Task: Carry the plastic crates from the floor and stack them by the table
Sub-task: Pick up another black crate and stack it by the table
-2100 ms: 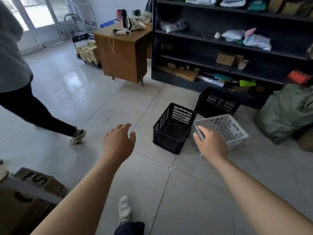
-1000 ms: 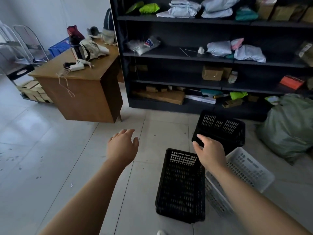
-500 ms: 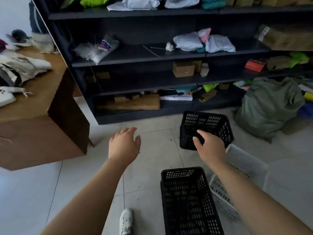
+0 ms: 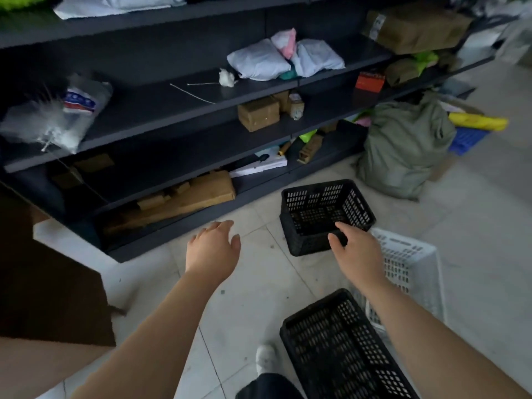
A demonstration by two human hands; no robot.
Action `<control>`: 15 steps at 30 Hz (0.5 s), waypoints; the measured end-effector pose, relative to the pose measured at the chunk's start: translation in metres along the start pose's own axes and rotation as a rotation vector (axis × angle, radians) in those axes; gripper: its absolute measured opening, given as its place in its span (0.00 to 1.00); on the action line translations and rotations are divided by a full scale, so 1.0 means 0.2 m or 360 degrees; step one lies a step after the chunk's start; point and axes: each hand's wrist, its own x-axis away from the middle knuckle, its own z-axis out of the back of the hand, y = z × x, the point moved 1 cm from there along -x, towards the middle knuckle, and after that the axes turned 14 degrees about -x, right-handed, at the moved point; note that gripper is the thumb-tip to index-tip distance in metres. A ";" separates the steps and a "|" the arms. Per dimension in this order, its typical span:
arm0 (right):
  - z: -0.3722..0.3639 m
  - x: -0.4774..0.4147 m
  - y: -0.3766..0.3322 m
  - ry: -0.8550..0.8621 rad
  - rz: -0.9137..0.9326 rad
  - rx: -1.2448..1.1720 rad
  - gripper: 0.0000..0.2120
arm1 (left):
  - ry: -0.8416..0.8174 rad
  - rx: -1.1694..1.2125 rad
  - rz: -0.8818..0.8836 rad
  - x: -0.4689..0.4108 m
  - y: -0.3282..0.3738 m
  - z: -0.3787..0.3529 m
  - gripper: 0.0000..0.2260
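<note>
Head view: right hand [image 4: 359,254] reaches, fingers spread, for far black crate [image 4: 325,214]
Left hand [image 4: 213,249] spread, empty. Risk: one-handed rim grip tips crate; white crate [image 4: 408,263] obstructs the lift

Both bare arms reach forward over a pale tiled floor [image 4: 475,231]: the left hand [image 4: 211,249] is spread, palm down and empty, while the right hand [image 4: 358,253], fingers loosely parted, hovers at the near rim of the far black crate [image 4: 325,214]. A white crate [image 4: 408,272] lies just right of the right forearm, and a near black crate [image 4: 339,347] sits beneath it. Behind stand a dark shelving unit [image 4: 161,108] holding parcels, a green sack [image 4: 403,148], and, at left, a brown table [image 4: 49,283].
</note>
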 end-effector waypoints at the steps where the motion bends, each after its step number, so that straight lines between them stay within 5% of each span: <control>1: -0.01 -0.05 0.00 0.0015 -0.0018 0.0015 0.20 | -0.0012 -0.0007 -0.0033 -0.08 0.00 0.00 0.21; 15: -0.07 -0.95 0.13 0.0088 -0.0336 0.0051 0.21 | -0.0157 0.0231 -0.0227 -1.15 0.32 -0.04 0.21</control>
